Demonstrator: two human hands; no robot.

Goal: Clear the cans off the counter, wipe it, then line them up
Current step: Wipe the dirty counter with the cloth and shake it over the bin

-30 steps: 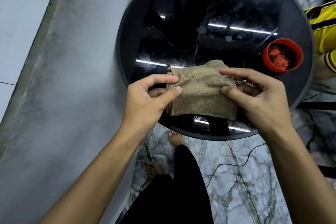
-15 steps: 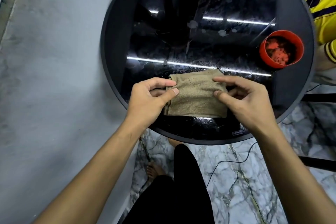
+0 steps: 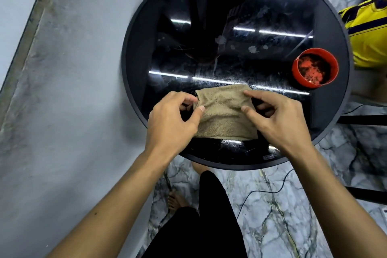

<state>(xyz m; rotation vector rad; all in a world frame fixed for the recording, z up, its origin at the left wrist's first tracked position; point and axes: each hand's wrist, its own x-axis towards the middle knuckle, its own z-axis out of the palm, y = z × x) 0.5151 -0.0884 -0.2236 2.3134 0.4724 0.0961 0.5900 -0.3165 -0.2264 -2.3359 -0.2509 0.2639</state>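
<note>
A glossy black glass tabletop (image 3: 230,6) reflected light strips; the tan cloth (image 3: 225,114) looked nubby and matt, the red cup (image 3: 314,67) smooth plastic.

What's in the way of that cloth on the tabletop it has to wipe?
Only a red cup, at the right edge of the table. Both hands, left hand and right hand, pinch the cloth directly; smudges beyond it lie unobstructed.

One round black tabletop (image 3: 134,81). One tan cloth (image 3: 225,115) on it, and one red cup (image 3: 315,68). Two bare hands at the cloth: one left hand (image 3: 169,121), one right hand (image 3: 280,121). One black cable (image 3: 261,194) on the floor.
</note>
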